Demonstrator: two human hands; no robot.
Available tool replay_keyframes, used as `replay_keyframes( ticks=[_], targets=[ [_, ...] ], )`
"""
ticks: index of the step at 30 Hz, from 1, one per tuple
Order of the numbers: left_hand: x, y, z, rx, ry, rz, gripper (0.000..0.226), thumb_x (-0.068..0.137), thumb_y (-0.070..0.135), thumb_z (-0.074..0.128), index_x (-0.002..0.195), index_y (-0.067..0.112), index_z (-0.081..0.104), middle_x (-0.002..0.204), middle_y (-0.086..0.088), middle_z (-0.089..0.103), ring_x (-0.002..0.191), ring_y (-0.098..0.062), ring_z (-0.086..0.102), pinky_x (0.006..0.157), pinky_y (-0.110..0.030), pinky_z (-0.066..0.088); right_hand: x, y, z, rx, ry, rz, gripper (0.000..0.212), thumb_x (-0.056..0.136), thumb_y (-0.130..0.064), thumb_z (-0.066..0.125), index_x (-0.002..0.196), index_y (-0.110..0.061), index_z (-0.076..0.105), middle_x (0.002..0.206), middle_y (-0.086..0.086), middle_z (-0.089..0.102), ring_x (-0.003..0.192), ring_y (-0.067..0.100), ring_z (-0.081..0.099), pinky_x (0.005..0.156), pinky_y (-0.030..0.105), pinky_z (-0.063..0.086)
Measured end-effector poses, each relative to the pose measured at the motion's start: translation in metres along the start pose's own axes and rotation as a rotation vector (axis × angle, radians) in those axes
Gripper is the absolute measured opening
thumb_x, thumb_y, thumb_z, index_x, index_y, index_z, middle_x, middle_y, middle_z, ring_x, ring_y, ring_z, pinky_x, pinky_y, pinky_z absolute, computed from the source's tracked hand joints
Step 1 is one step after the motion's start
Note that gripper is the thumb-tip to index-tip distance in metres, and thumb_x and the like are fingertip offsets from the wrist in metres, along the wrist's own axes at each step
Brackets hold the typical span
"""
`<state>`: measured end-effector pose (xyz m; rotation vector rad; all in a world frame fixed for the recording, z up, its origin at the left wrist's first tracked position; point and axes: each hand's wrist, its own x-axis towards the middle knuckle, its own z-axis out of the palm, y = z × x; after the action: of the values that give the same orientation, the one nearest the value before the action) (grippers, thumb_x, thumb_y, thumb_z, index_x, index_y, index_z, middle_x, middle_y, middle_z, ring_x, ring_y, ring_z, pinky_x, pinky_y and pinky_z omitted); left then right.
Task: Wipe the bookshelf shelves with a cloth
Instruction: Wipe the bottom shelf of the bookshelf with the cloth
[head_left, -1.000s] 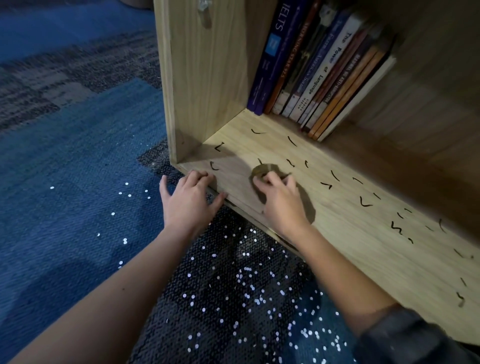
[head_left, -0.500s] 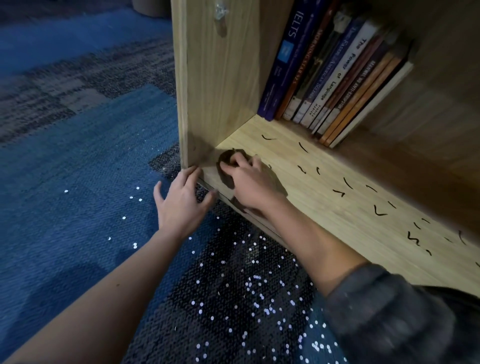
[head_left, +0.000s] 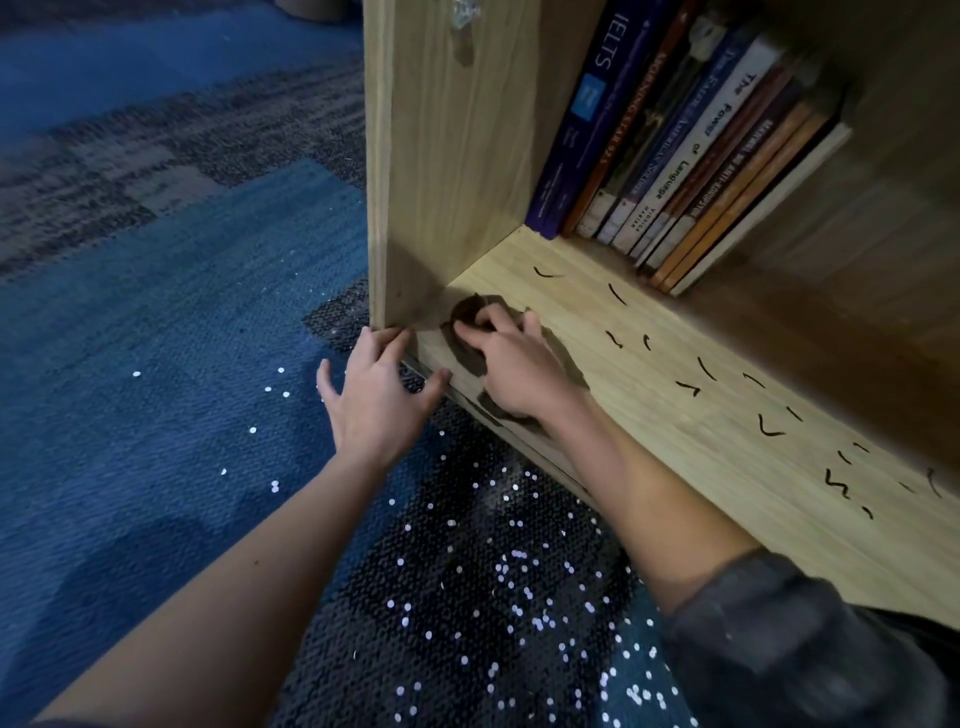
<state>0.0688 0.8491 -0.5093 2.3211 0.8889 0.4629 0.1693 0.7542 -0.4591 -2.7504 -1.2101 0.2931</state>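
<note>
corner being wiped: cloth (head_left: 466, 313) gripped by right hand (head_left: 511, 371), left hand (head_left: 374, 395) spread; marks (head_left: 769, 427) along shelf (head_left: 727, 467) are judged next.

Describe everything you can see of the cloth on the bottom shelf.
The cloth is small, dark brownish and soft-looking, bunched into a wad. It lies on the wooden shelf at its front left corner, close to the side panel. The right hand covers most of it, fingers curled over it, so its full shape is hidden.
</note>
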Motion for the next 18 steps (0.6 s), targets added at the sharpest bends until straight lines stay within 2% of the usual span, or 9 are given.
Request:
replay_keyframes(
  ticks=[6, 10, 13, 18],
  targets=[
    [0.001, -0.001, -0.003, 0.034, -0.018, 0.004, 0.06, 0.084, 0.052, 0.058, 0.137, 0.025, 0.046, 0.139, 0.013, 0.042, 0.141, -0.006, 0.02, 0.113, -0.048, -0.001, -0.024, 0.0, 0.003, -0.018, 0.023, -0.041, 0.06, 0.088, -0.003, 0.05, 0.141, -0.029, 0.037, 0.141, -0.005, 0.031, 0.113, 0.028, 0.03, 0.1, 0.04, 0.035],
    [0.0, 0.001, -0.004, 0.034, -0.027, 0.01, 0.061, 0.085, 0.053, 0.057, 0.138, 0.025, 0.045, 0.138, 0.012, 0.041, 0.141, -0.007, 0.019, 0.113, -0.047, -0.001, 0.009, -0.005, -0.002, -0.077, 0.01, 0.008, 0.062, 0.089, -0.004, 0.05, 0.143, -0.031, 0.033, 0.144, -0.001, 0.028, 0.117, 0.03, 0.03, 0.099, 0.039, 0.035],
    [-0.001, 0.002, -0.005, 0.049, -0.016, 0.022, 0.06, 0.085, 0.053, 0.056, 0.137, 0.025, 0.046, 0.14, 0.011, 0.042, 0.142, -0.009, 0.018, 0.113, -0.047, -0.003, -0.002, -0.009, 0.001, -0.063, 0.019, 0.019, 0.062, 0.09, -0.006, 0.05, 0.143, -0.032, 0.033, 0.144, -0.003, 0.028, 0.122, 0.031, 0.028, 0.1, 0.04, 0.034],
    [0.001, -0.001, -0.006, 0.113, -0.034, 0.044, 0.063, 0.085, 0.057, 0.054, 0.138, 0.027, 0.043, 0.142, 0.012, 0.039, 0.143, -0.01, 0.012, 0.113, -0.048, -0.005, -0.035, -0.001, 0.011, -0.006, 0.086, -0.068, 0.062, 0.088, -0.002, 0.052, 0.141, -0.03, 0.036, 0.14, -0.004, 0.032, 0.116, 0.028, 0.03, 0.1, 0.043, 0.036]
  ],
)
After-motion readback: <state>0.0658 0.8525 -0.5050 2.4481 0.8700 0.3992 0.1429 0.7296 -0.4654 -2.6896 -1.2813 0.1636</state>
